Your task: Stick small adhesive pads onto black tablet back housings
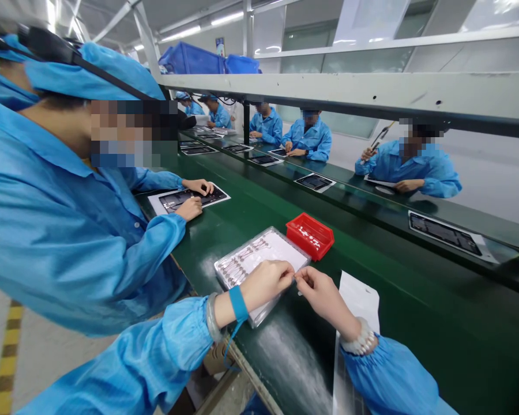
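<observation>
My left hand (270, 281) and my right hand (324, 295) meet fingertip to fingertip, both closed in a pinch. What they hold between them is too small to make out; a speck of white shows under my right fingers. Below my left hand lies a clear plastic tray (221, 271) with rows of small parts with thin reddish leads (236, 270) on a white sheet. Just beyond my hands stands a red bin (294, 233) with small white pieces (308, 235) inside. A white sheet (360, 297) lies partly under my right forearm.
At left, a co-worker (69, 213) works on a flat black panel (173, 200) on a white sheet. Across the green bench (242, 190), similar panels (445, 233) lie along a line with several people behind. A white beam (328, 86) crosses overhead. A blue cord hangs from my left wristband (239, 304).
</observation>
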`<act>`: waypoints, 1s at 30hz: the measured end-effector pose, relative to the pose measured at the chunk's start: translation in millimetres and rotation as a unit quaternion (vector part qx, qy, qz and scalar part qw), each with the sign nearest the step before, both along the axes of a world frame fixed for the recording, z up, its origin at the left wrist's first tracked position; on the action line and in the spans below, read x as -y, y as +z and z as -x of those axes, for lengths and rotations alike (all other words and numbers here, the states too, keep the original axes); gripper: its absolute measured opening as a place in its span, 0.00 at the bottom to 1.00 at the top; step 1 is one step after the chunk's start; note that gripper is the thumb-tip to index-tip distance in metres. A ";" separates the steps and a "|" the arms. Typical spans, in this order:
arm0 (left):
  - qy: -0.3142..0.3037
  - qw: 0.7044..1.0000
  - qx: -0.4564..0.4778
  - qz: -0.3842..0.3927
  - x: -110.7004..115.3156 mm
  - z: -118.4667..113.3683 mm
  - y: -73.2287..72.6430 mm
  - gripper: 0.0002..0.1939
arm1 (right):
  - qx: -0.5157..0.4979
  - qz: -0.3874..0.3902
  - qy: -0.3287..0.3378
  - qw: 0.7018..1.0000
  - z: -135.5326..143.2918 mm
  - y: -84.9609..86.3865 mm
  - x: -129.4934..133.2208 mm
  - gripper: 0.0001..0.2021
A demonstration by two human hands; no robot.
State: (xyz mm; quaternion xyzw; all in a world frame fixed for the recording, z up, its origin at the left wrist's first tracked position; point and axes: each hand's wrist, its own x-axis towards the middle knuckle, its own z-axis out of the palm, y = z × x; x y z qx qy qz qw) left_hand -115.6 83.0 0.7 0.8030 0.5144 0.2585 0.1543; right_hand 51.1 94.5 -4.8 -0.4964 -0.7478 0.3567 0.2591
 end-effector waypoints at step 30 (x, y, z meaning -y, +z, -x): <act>0.123 0.972 -0.198 -0.019 -47.9 60.9 19.0 0.08 | 0.320 -0.115 -0.014 0.940 -13.9 -26.1 30.4 0.12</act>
